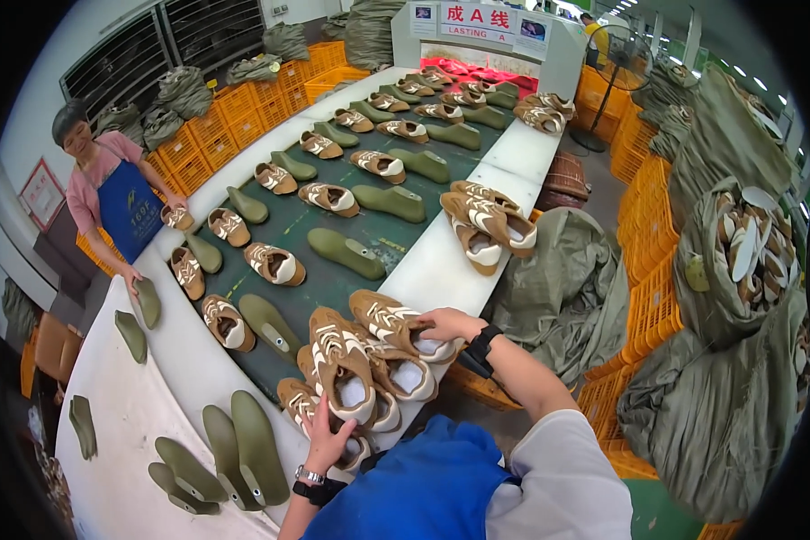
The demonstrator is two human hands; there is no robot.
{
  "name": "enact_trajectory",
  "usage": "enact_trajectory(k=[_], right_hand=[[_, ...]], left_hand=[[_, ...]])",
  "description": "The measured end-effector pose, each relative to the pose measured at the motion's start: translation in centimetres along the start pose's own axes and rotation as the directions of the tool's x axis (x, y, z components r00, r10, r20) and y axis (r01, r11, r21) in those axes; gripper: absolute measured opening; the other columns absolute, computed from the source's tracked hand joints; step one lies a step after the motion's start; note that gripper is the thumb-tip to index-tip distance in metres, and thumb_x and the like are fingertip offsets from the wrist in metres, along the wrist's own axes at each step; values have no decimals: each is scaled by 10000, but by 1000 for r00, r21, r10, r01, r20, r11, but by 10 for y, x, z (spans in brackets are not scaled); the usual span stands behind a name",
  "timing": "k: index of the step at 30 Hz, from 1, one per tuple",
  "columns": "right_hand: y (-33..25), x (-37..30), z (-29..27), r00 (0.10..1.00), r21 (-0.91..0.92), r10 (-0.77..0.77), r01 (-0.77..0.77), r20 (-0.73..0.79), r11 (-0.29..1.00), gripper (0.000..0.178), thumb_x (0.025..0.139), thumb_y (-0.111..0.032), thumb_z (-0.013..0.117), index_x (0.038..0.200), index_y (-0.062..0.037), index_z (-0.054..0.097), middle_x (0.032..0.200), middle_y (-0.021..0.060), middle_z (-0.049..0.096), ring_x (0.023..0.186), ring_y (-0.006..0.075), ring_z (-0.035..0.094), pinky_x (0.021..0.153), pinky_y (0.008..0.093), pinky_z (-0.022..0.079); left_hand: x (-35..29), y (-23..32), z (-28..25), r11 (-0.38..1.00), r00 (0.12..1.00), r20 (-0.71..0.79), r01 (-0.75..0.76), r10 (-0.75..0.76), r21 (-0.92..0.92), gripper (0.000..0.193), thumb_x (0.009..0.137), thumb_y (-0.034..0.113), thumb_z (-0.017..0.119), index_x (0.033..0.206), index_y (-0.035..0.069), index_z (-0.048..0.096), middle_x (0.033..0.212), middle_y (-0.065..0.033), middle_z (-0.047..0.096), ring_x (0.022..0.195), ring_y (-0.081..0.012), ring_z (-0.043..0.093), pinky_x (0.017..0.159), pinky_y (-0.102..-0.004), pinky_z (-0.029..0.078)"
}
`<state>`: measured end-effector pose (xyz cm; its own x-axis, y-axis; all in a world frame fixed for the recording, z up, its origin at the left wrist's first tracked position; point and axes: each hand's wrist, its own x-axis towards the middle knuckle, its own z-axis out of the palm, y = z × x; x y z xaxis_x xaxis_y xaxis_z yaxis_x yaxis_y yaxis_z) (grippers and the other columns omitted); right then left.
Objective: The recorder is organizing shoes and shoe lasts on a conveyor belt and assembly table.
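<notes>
Brown sneakers with white stripes lie in a pile at the near end of the line, right in front of me. My left hand holds the heel of an upper sneaker, with thumb and fingers against its back. At the pile's right side, my right hand grips the heel of another sneaker, fingers reaching to its opening. More sneakers sit beneath and between these two. Beside the pile on the left, a green shoe last rests on the dark green belt.
Rows of sneakers and lasts cover the belt. Several lasts stand on the white table at left. A co-worker there touches a last. Stacked sneakers lie on the right ledge. Orange crates and sacks line the right.
</notes>
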<state>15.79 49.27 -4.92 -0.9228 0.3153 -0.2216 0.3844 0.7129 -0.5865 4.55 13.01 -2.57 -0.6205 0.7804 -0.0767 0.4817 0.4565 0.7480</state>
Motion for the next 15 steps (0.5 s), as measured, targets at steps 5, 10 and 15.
enact_trajectory(k=[5, 10, 15], right_hand=[[30, 25, -63, 826, -272, 119, -313, -551, 910, 378, 792, -182, 559, 1157, -86, 547, 1117, 160, 565, 925, 313, 609, 761, 397, 496], [84, 28, -80, 805, -231, 357, -504, -473, 832, 242, 775, -108, 513, 1001, -78, 592, 1096, 165, 573, 919, 349, 597, 782, 426, 481], [59, 11, -85, 923, -385, 338, -385, -185, 839, 207, 762, -76, 549, 939, -38, 648, 1039, 180, 610, 936, 303, 620, 792, 384, 499]], left_hand=[[-8, -6, -1, 1000, 999, -43, 18, -19, -22, 647, 796, 273, 599, 1337, 29, 342, 1272, -142, 471, 1230, -277, 394, 1090, -475, 4], [-9, 10, 6, 974, 963, -196, 153, -185, -166, 710, 739, 220, 673, 1334, 18, 344, 1329, -199, 384, 1271, -384, 295, 1080, -454, 164], [-3, 54, -12, 989, 982, -159, -89, 107, 116, 733, 641, 152, 766, 1281, 66, 419, 1364, -237, 318, 1257, -387, 329, 1017, -422, 312]])
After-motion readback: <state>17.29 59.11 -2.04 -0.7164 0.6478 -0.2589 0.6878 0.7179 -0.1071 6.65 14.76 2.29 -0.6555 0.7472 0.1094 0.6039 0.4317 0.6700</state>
